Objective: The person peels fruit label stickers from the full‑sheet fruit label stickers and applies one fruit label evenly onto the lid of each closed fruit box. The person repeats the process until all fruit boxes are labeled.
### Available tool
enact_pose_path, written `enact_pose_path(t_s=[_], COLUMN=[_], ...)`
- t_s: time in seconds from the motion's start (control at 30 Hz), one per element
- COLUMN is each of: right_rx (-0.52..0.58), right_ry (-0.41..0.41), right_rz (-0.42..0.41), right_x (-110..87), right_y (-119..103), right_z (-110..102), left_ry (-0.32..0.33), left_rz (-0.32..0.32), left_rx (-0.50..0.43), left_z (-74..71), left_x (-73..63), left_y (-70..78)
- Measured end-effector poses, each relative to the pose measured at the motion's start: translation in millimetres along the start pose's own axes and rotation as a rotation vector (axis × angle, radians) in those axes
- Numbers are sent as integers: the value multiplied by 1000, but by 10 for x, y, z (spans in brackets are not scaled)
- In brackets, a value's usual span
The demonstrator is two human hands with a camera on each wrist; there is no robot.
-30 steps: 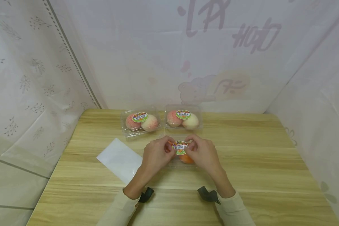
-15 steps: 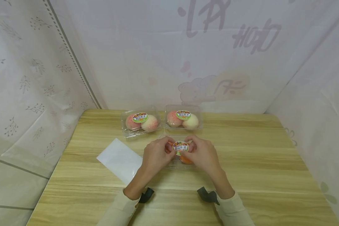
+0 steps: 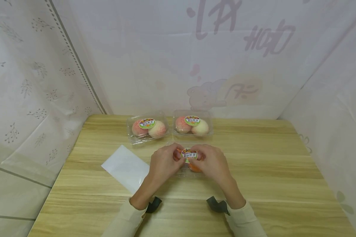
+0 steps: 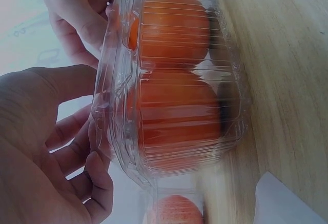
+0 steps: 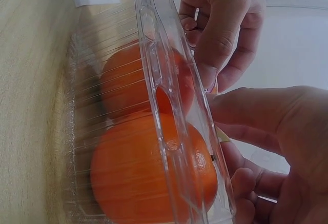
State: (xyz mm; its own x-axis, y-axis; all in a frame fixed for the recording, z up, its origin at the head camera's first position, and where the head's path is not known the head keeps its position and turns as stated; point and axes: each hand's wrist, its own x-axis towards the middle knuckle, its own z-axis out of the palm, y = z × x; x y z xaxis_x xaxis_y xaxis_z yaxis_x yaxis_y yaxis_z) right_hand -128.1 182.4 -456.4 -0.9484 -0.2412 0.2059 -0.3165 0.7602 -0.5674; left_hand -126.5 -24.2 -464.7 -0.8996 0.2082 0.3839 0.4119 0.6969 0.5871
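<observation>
A round fruit sticker (image 3: 189,152) with a colourful print lies over the lid of a clear plastic clamshell box (image 4: 230,55) in the head view. My left hand (image 3: 166,159) pinches the sticker's left edge, its thumb at the lid and its fingers curled. On the other side my right hand (image 3: 212,161) pinches the right edge, its thumb overlapping the print. Two oranges (image 5: 148,167) sit inside the box, seen side-on in both wrist views. My hands hide much of the box in the head view.
Two more clamshell boxes with stickers stand at the back, holding pink and cream peaches (image 3: 157,129) (image 3: 183,125). A white sheet (image 3: 124,166) lies left of my left hand on the wooden table (image 3: 273,171). Patterned curtains hang behind and beside it.
The fingers of my right hand have shifted slightly left, closer in over the sticker's edge. The left hand, the box and the other packs stay where they were.
</observation>
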Motion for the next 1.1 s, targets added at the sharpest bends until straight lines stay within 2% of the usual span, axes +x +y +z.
enact_pose_path(t_s=[0.17, 0.37, 1.1], right_rx=[-6, -2, 4], right_ry=[-19, -31, -15], right_rz=[-21, -10, 8], right_x=[3, 5, 9], right_y=[6, 10, 18], right_z=[7, 15, -2], left_ry=[-2, -5, -10], left_rz=[8, 8, 1], left_rx=[-4, -2, 2], left_z=[0, -3, -5], left_x=[2, 1, -5], left_y=[1, 4, 6])
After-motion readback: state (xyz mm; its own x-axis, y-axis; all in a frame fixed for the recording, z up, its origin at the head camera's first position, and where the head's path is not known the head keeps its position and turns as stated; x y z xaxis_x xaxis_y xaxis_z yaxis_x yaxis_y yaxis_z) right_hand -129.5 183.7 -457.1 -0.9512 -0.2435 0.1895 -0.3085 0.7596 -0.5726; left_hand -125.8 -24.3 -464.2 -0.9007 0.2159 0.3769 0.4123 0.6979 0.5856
